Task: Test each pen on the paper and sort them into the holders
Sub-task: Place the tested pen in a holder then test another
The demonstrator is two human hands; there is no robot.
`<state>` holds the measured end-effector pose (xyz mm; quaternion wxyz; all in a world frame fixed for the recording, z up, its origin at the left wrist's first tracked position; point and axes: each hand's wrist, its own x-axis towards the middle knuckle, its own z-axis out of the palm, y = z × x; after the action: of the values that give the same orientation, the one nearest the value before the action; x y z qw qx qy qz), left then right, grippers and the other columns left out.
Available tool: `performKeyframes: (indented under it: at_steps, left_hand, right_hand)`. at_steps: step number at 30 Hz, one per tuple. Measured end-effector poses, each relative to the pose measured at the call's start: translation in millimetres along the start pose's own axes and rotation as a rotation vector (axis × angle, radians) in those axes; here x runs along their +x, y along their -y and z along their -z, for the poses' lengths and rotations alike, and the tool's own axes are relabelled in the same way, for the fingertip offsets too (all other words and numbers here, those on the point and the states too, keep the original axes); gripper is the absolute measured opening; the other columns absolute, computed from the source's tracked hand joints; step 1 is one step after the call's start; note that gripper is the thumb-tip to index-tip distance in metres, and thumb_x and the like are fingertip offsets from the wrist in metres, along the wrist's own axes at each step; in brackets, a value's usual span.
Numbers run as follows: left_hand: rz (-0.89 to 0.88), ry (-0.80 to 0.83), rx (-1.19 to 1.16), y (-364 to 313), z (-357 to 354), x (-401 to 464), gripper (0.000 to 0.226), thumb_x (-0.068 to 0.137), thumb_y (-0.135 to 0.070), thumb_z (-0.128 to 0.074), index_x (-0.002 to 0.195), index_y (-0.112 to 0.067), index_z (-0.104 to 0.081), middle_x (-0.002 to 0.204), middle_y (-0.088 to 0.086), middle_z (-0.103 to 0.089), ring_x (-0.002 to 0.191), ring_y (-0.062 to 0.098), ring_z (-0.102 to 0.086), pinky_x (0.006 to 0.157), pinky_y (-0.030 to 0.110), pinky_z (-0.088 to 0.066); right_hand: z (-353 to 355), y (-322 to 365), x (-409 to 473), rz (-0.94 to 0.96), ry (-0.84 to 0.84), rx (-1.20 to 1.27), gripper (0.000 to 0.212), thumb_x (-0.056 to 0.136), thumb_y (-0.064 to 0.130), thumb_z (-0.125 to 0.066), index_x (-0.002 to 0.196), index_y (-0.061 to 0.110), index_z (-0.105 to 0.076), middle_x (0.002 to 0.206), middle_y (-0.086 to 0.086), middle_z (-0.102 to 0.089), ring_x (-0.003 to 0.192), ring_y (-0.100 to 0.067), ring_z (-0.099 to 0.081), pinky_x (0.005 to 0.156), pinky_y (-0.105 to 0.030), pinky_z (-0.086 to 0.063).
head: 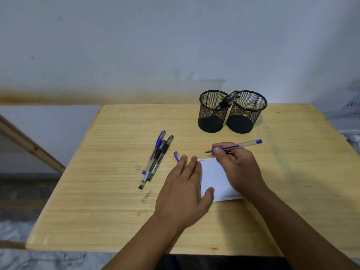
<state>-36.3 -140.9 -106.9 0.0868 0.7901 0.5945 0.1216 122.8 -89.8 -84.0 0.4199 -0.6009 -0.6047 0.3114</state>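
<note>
1. Wooden worktop [109, 207] carries everything; pale wall behind.
2. Left hand [183, 191] lies flat, fingers straight, pressing the left edge of the paper [214, 176] to keep it from sliding. Grip wide, holding nothing.
3. Right hand [239, 168] over the paper's right side, grip pinched narrow round an uncapped blue pen [236, 146]. Nib points left and sits just past the paper's far edge, above the worktop, not on the sheet.
4. Paper: small white sheet, near the middle of the worktop, between the hands. Faint scribbles at its far left corner, too small to read.
5. Two black mesh holders, touching side by side at the back. Left holder [211, 121] has at least one dark pen leaning in it; exact count unclear. Right holder [244, 119] looks empty through the mesh, not certain.
6. Pile of three capped pens [156, 159] left of the paper, lying together, apart from both hands: one blue-capped, two dark.
7. Blue cap [176, 156] lies loose on the worktop just beyond the left fingertips, probably off the held pen.
8. Progress, my read: early to middle. Some pens sorted, one mid-test or just tested, three untested. Left: cap it, drop it in a holder, do the pile.
</note>
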Motion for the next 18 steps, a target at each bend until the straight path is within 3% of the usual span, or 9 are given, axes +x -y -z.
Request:
performKeyframes:
  at_steps: [4,8,12,18]
  left_hand:
    - [0.014,0.005,0.001,0,0,1,0.075,0.091,-0.059,-0.031,0.153,-0.016,-0.025,0.163,0.000,-0.018,0.151,0.017,0.002,0.120,0.033,-0.010]
    - [0.023,0.009,0.013,-1,0,2,0.077,0.090,-0.059,-0.031,0.153,-0.016,-0.025,0.163,0.000,-0.018,0.151,0.018,0.001,0.120,0.035,-0.012]
    - [0.021,0.022,0.022,-1,-2,3,0.078,0.090,-0.059,-0.030,0.154,-0.014,-0.024,0.163,0.002,-0.018,0.151,0.019,-0.001,0.121,0.036,-0.014]
    - [0.029,0.028,0.019,-1,-3,3,0.078,0.089,-0.059,-0.032,0.154,-0.015,-0.025,0.163,0.001,-0.019,0.151,0.018,-0.007,0.121,0.034,-0.013]
  right_hand:
    - [-5,-4,5,0.047,0.015,-0.124,0.021,0.097,0.021,-0.056,0.105,0.009,-0.071,0.084,0.001,-0.070,0.075,0.000,-0.061,0.067,-0.001,-0.042]
    - [-6,-7,8,-0.053,-0.021,-0.116,0.026,0.098,0.027,-0.053,0.104,0.011,-0.073,0.081,0.003,-0.069,0.078,-0.006,-0.063,0.068,-0.008,-0.041]
    - [-4,-9,6,-0.083,-0.085,0.001,0.010,0.093,0.023,-0.061,0.098,0.019,-0.069,0.084,0.006,-0.072,0.082,-0.005,-0.068,0.077,-0.011,-0.047]
    - [-3,-14,5,-0.065,-0.031,0.001,0.009,0.083,0.015,-0.073,0.089,0.021,-0.069,0.083,0.014,-0.071,0.084,0.005,-0.065,0.074,-0.002,-0.047]
